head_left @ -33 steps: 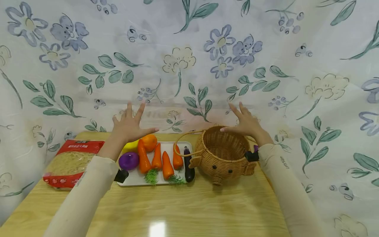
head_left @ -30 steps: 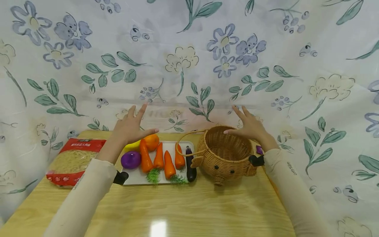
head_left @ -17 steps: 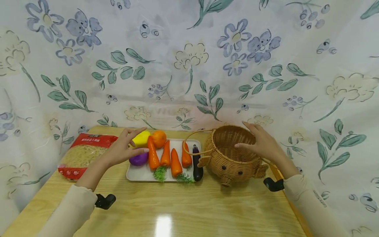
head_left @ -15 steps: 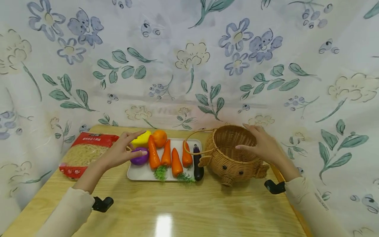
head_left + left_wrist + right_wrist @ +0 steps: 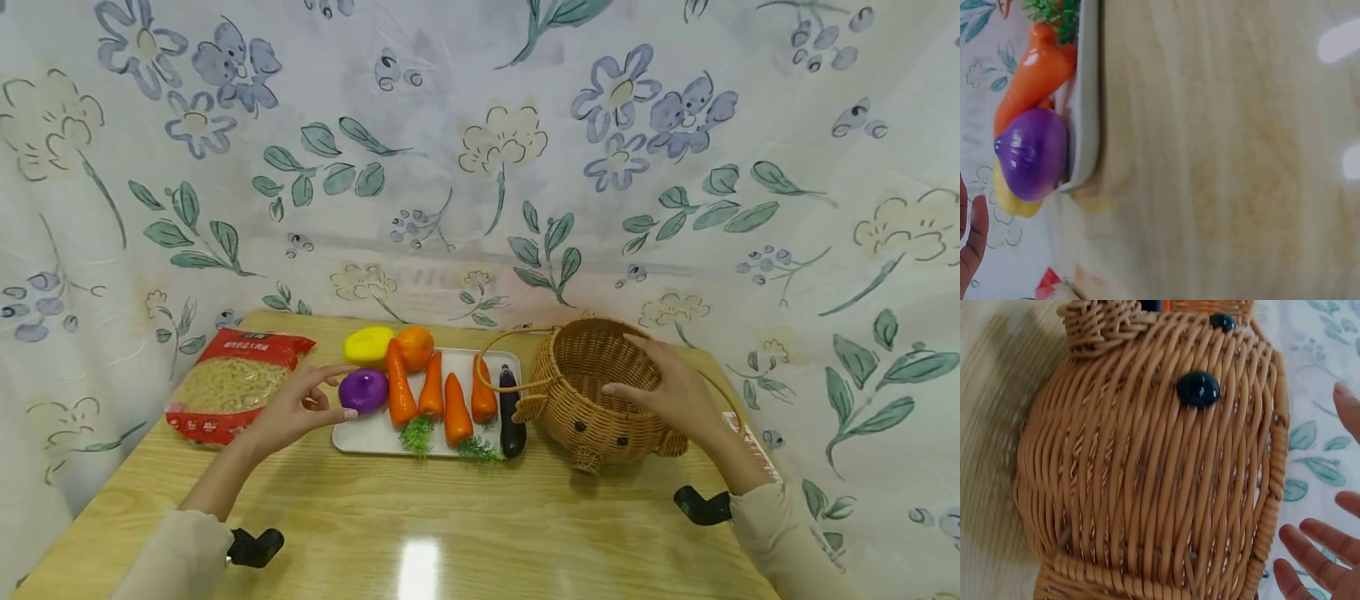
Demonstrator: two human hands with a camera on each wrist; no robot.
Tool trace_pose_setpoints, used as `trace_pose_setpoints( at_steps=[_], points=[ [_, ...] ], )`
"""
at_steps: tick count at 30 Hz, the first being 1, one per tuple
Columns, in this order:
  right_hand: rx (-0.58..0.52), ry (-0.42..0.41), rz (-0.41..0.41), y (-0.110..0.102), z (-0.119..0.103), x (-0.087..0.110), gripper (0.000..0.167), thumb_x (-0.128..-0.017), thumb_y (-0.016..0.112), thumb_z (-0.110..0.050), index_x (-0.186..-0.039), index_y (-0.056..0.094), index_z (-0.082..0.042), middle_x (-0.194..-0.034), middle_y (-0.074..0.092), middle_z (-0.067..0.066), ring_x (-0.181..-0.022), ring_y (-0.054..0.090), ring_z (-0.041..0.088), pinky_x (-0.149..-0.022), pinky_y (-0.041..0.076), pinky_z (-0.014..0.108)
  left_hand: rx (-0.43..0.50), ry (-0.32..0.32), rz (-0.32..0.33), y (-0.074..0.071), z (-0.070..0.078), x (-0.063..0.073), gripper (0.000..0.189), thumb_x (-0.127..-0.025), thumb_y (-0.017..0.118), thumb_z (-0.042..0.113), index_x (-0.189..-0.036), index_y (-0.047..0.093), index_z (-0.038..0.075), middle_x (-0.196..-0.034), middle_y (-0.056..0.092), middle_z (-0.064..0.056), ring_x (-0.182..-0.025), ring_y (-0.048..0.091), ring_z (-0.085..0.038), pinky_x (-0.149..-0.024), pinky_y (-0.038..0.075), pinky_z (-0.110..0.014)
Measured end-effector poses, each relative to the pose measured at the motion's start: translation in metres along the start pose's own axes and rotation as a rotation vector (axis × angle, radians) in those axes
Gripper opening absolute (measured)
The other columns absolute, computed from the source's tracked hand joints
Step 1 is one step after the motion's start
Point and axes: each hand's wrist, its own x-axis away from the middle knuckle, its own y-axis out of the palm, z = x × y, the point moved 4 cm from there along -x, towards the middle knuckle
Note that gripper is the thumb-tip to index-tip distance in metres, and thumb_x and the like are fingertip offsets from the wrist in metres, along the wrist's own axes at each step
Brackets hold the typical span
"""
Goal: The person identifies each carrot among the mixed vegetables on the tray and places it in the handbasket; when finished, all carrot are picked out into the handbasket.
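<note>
My left hand hovers at the left of a purple onion, thumb and fingers apart and holding nothing. In the left wrist view its fingers show at the edge, with a gap to the onion. The onion lies at the left end of a white tray, beside several orange carrots, a yellow fruit or vegetable and an orange. Over the right rim of a wicker basket with an animal face, my right hand is spread, empty. An eggplant lies between carrots and basket.
A red bag of pasta lies on the left of the wooden table. One basket handle sticks out over the tray. Behind my right wrist a red and white packet partly shows. A floral curtain hangs behind.
Both hands have come down from a raised, spread pose. The left is now beside the onion, the right lower over the basket's right side. The head view has shifted left.
</note>
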Motion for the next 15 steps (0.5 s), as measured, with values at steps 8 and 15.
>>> trace_pose_setpoints(
  at_steps=[8, 15],
  points=[
    [-0.220, 0.022, 0.048, 0.010, -0.007, 0.012, 0.078, -0.084, 0.080, -0.035, -0.148, 0.044, -0.011, -0.137, 0.054, 0.017, -0.113, 0.053, 0.032, -0.088, 0.046, 0.055, 0.072, 0.000, 0.013, 0.010, -0.026, 0.013, 0.053, -0.089, 0.074, 0.022, -0.138, 0.056, 0.011, -0.127, 0.049, -0.024, -0.081, 0.051, -0.016, -0.068, 0.043, -0.028],
    [-0.290, 0.035, 0.070, 0.019, -0.019, 0.017, 0.074, -0.085, 0.080, -0.031, -0.148, 0.045, -0.015, -0.136, 0.056, 0.015, -0.107, 0.059, 0.033, -0.085, 0.050, 0.047, 0.130, -0.012, 0.045, 0.018, -0.042, 0.020, 0.051, -0.089, 0.074, 0.018, -0.136, 0.058, 0.007, -0.127, 0.052, -0.024, -0.080, 0.052, -0.013, -0.067, 0.043, -0.027]
  ],
)
